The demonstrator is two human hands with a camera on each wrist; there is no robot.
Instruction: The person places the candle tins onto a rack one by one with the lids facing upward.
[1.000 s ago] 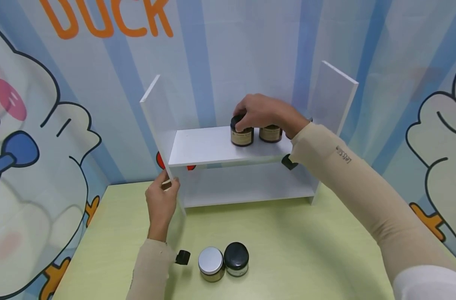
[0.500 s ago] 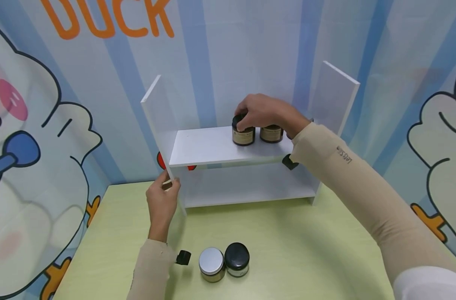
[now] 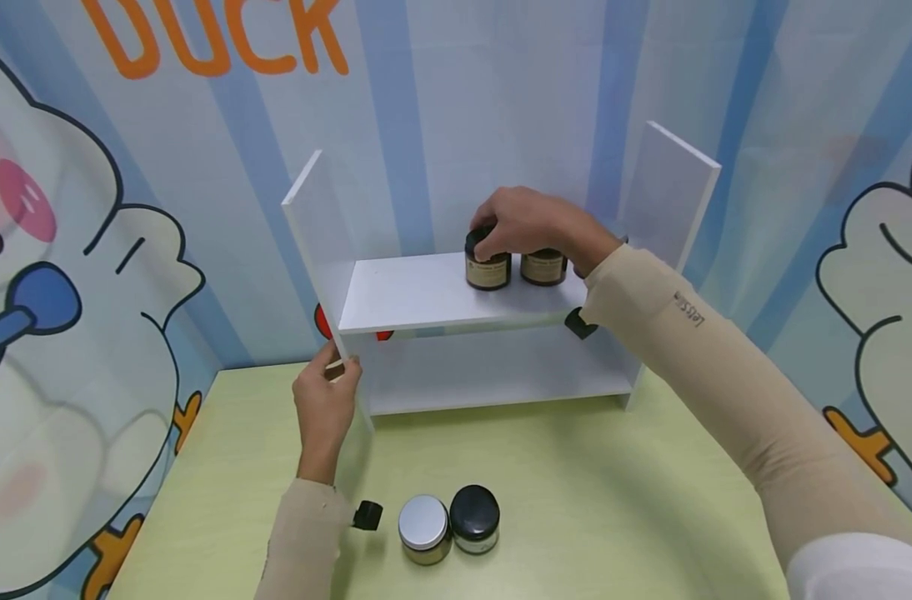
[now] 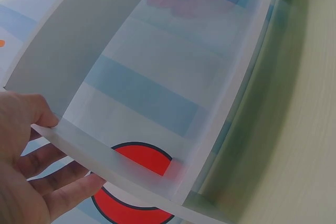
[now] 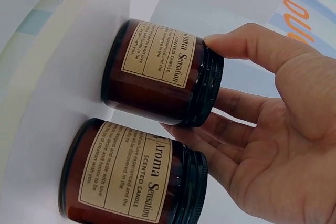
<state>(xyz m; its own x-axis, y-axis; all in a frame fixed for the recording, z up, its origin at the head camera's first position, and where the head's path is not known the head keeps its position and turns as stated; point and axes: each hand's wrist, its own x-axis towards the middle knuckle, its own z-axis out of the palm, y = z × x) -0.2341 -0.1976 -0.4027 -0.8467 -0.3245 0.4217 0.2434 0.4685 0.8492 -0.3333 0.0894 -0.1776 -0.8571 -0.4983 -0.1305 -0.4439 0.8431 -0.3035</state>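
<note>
On the upper board of a white shelf (image 3: 418, 292) stand two dark amber scented candle jars with black lids and tan labels. My right hand (image 3: 523, 221) grips the left candle jar (image 3: 488, 273) by its lid, thumb on the near side and fingers behind. Just right of it stands the other candle jar (image 3: 543, 268), partly under the hand; its label shows in the right wrist view. With thumb and fingers on either side, my left hand (image 3: 324, 408) pinches the shelf's left side panel (image 4: 121, 163) low on its front edge.
Two more jars stand side by side on the pale green table (image 3: 576, 500) in front of the shelf: one with a silver lid (image 3: 423, 525), one with a black lid (image 3: 474, 515). The shelf's right panel (image 3: 669, 192) rises beside my right forearm. A cartoon-printed backdrop hangs behind.
Both hands keep their holds and the jars stay in place. Only a very slight shift of the whole head view shows.
</note>
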